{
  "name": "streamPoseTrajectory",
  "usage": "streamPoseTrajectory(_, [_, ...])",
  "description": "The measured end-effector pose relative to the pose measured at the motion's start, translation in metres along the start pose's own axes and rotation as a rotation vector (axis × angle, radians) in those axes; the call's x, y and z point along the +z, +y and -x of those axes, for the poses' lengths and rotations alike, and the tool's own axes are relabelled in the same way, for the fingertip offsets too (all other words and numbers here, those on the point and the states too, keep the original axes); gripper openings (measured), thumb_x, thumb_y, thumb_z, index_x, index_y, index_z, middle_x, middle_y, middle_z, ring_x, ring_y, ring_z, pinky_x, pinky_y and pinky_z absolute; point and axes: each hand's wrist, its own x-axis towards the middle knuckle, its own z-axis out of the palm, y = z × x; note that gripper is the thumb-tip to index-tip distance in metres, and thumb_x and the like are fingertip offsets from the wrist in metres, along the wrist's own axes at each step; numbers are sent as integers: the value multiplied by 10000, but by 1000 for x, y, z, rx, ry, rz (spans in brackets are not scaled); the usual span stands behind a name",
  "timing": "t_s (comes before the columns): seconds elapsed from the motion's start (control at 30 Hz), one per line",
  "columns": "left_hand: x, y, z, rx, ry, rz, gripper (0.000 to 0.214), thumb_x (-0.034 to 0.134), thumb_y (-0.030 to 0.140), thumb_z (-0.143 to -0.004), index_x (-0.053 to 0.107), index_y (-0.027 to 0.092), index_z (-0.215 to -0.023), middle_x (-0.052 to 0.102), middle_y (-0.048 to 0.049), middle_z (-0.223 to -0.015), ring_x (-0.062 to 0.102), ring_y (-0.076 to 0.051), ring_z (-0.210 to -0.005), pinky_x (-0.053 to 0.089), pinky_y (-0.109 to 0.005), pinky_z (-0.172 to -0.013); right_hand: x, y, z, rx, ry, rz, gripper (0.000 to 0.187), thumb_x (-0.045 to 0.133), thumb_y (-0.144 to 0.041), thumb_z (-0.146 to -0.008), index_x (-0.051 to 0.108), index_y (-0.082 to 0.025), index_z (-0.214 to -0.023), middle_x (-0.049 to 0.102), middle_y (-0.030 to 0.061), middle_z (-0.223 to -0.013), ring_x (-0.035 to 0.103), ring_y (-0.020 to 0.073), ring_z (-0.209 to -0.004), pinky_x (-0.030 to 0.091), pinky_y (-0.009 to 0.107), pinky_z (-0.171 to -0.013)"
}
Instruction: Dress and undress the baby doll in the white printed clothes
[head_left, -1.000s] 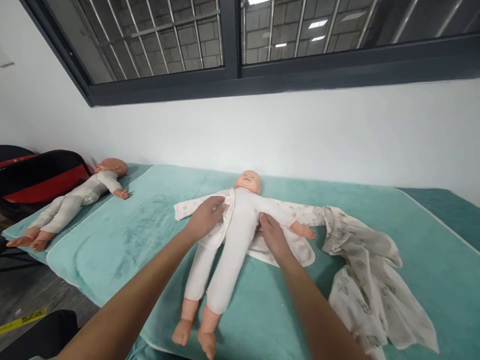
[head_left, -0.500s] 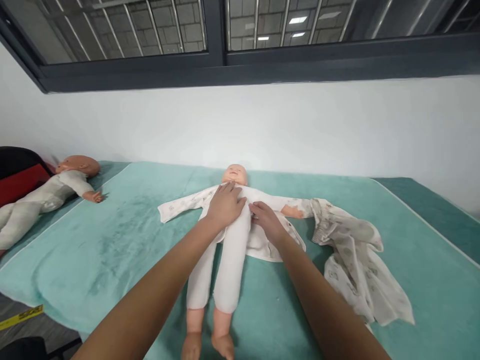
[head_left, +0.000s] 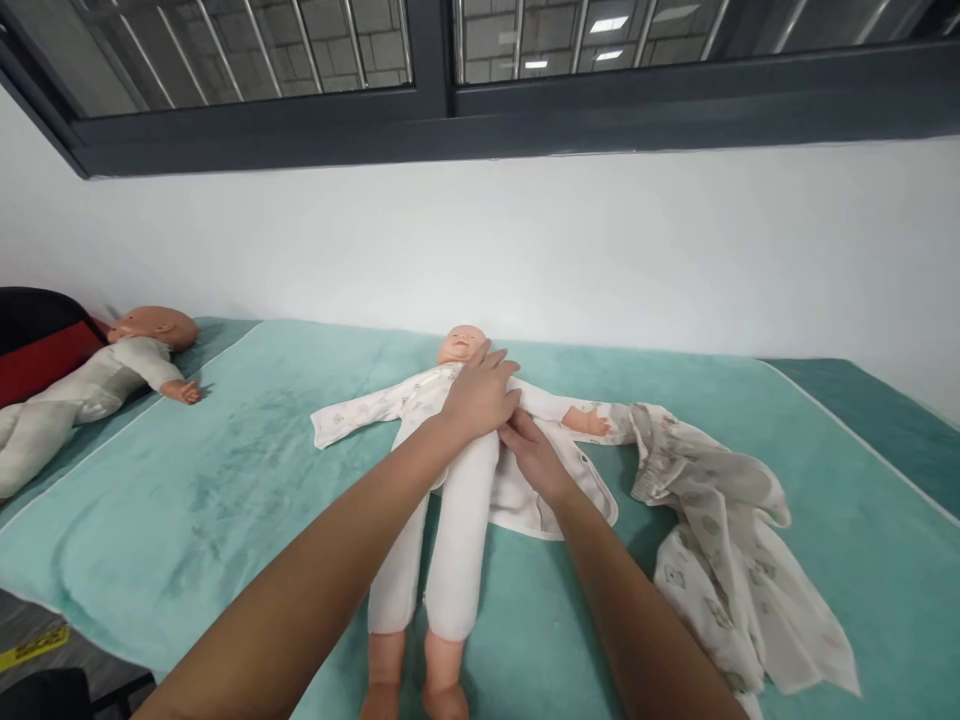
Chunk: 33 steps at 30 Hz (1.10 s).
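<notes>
While the doll [head_left: 459, 545] lies face-up on fuzzy teal fabric [head_left: 225, 480], padded white legs toward me, my right hand [head_left: 534, 455] curls by its side; can't tell if I'm pinching cloth. My left hand [head_left: 484, 392] lies over its chest, fingers loosely spread, across the thin printed jacket [head_left: 420, 397]. Crumpled, gathered-edge cloth [head_left: 739, 560] slumps rightward; a smooth-headed second doll [head_left: 154, 365] sits farther left, near the white wall [head_left: 480, 250].

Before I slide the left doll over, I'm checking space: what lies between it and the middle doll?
Green cloth, with a printed sleeve beside the middle doll, in the head view.
</notes>
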Motion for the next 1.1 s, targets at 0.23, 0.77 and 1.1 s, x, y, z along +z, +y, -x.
streamPoseTrajectory(0.23, [18, 30, -27, 126, -187, -152, 434, 504, 141, -817, 542, 237, -1238, 632, -67, -1235, 535, -255, -1210, 230, -560, -1151, 4, -7, 8, -119, -102, 170, 380, 487, -394, -889, 624, -230, -1203, 627, 49, -1204, 470, 237, -1254, 322, 391, -1112])
streamPoseTrajectory(0.77, [6, 6, -20, 276, -178, -505, 291, 455, 37, -802, 583, 192, -1012, 633, -117, -1030, 579, -259, -959, 395, -381, -771, -75, -7, 0, 278, 266, 938, 351, 562, -546, -795, 620, -200, -809, 635, 95, -779, 553, 222, -739, 340, 325, -679])
streamPoseTrajectory(1.1, [10, 6, -17, 135, -189, -569, 288, 517, 75, -814, 641, 161, -1059, 644, -170, -1121, 539, -322, -1107, 351, -479, -955, -83, -30, 5, 48, 400, -97, 439, 545, -643, -789, 547, -205, -825, 591, 26, -715, 525, 177, -672, 426, 302, -625])
